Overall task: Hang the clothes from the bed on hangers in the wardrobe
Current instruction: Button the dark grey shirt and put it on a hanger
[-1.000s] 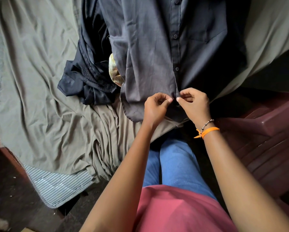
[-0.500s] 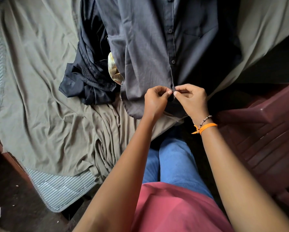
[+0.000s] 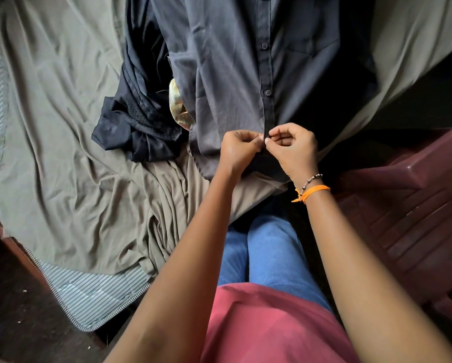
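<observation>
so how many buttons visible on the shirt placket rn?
2. One button upper placket beside the chest pocket, another lower down, above the hands. One more may sit at the top edge; another is probably hidden under the pinching fingers.

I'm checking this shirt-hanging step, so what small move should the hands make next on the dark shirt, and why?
Probably finish working the lowest button through its hole. The left hand and right hand both pinch the placket of the dark shirt near its hem, fingertips meeting, while the buttons above look fastened. The shirt lies on the bed sheet.
</observation>
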A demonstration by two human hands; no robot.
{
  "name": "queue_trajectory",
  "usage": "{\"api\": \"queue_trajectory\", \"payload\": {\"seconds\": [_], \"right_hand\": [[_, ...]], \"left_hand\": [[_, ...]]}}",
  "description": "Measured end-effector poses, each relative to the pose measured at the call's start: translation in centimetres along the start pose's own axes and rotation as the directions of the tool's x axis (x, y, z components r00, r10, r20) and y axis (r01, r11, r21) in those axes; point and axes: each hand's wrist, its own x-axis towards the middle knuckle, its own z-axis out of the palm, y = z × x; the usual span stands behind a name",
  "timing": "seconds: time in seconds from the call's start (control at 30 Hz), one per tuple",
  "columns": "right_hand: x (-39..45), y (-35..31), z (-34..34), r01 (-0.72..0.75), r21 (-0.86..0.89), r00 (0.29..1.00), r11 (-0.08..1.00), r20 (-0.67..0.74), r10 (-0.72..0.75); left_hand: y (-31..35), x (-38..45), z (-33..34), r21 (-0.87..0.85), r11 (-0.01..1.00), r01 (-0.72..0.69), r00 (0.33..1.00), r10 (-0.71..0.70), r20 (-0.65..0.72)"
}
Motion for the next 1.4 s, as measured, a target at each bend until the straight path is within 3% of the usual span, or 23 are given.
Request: {"api": "queue_trajectory", "payload": {"seconds": [0.27,0.63,1.07,1.27,1.4], "right_hand": [[0.3,0.0,-0.5,0.026,-0.080,0.999,0.996,0.048,-0.022],[0.7,0.5,-0.9,-0.011,-0.058,0.997,0.998,0.081,0.015],[0.7,0.7,-1.1,-0.132,0.064,0.986,0.989,0.115,0.124],[1.0,0.5,-0.9,-0.053,0.003,0.993,0.999,0.103,0.052],[1.0,0.6,-0.4,0.006,-0.080,0.999,0.997,0.035,-0.003]], "left_hand": [[0.2,-0.4,0.0,-0.008,1.000,0.009,1.000,-0.009,0.004],[0.6,-0.1,0.2,0.261,0.961,-0.095,0.992,0.113,-0.055],[0.0,-0.2,0.2,0.049,0.994,-0.096,0.995,0.094,0.035],[0.2,0.1,0.0,0.057,0.993,-0.102,0.994,0.100,0.031],[0.9,-0.2,0.0,-0.031,0.999,0.007,0.999,-0.006,0.052]]}}
